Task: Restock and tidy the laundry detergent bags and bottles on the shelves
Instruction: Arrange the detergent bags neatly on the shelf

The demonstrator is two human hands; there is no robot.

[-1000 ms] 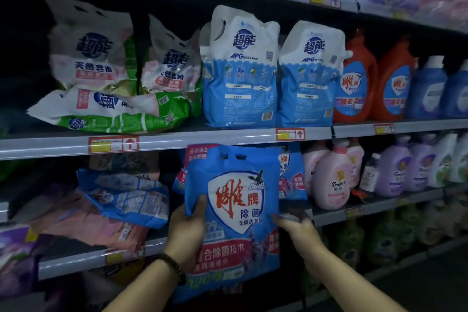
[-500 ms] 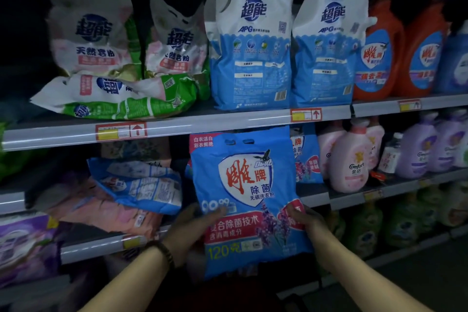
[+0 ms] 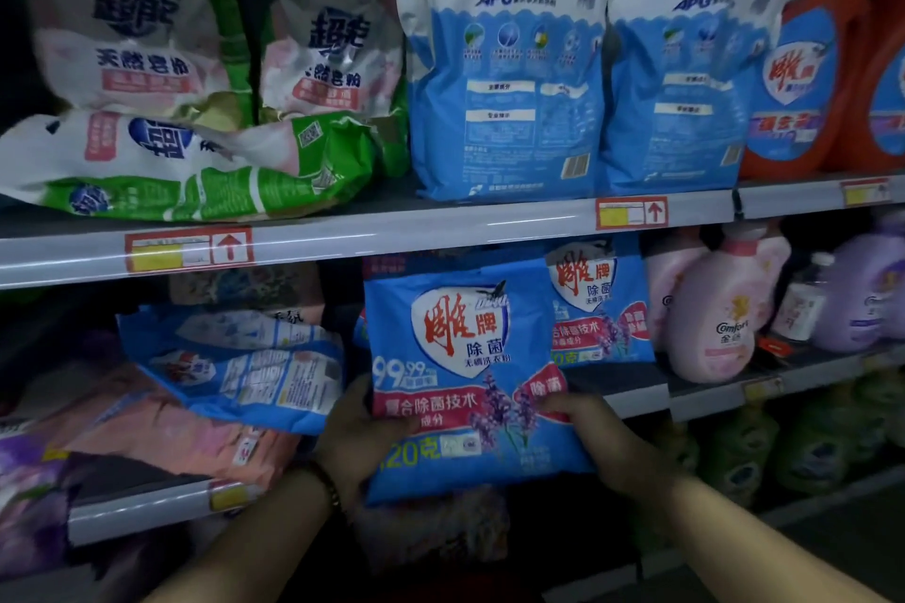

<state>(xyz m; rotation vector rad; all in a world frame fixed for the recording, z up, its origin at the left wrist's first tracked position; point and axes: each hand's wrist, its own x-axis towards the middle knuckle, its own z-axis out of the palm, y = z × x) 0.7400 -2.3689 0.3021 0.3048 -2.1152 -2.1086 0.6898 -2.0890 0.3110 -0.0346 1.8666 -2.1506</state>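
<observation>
Blue detergent bag [image 3: 460, 357] is being held upright between both hands, with its printed front facing the camera. The left hand [image 3: 362, 436] is gripping the bag's lower left edge, with the thumb lying on the front face and the fingers hidden behind the bag. The right hand [image 3: 602, 446] is gripping the lower right part, with the fingers curling onto the front face. A beaded bracelet [image 3: 328, 480] is sitting on the left wrist.

Just beyond the right hand, the middle shelf edge [image 3: 636, 394] is running across, and the bag's bottom is hanging below that edge. Above and beyond the right hand, a second blue bag [image 3: 602, 309] of the same print is standing on the middle shelf, partly covered by the held bag. Further out from the right hand, a pink bottle [image 3: 710, 323] is standing on the same shelf.

Out from the left hand, a crumpled blue bag [image 3: 235, 367] is lying tilted on top of pink bags [image 3: 186, 436].

Above both hands, the upper shelf [image 3: 392, 235] is carrying two white-and-blue pouches [image 3: 504, 78] standing upright side by side.
</observation>
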